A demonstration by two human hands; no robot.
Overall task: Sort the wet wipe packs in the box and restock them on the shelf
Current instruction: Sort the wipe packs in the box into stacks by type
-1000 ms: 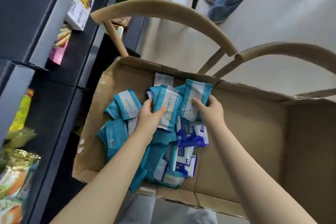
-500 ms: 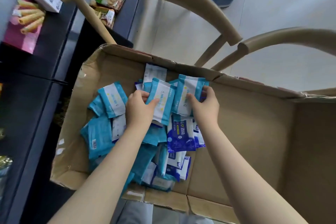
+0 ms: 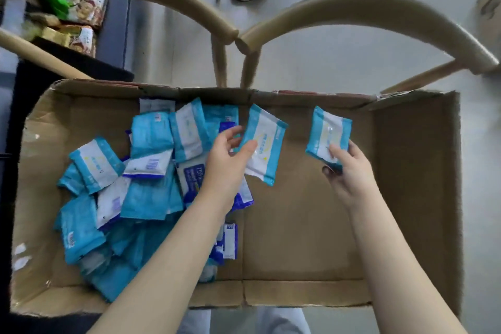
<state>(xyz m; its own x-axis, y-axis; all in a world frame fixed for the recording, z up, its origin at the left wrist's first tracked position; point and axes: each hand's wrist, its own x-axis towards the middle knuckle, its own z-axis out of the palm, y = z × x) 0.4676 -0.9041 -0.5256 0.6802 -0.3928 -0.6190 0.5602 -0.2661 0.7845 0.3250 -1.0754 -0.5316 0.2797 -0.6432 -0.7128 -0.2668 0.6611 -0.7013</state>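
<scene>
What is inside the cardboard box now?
Teal and dark blue wet wipe packs are heaped in the left half of the cardboard box; its right half shows bare cardboard. The left hand holds one teal pack, the right hand another. The left forearm hides some packs.

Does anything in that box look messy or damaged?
Yes. The wet wipe packs lie in a jumbled, overlapping heap on the left of the box, some face down. The box's far rim looks torn near the right corner.
</scene>
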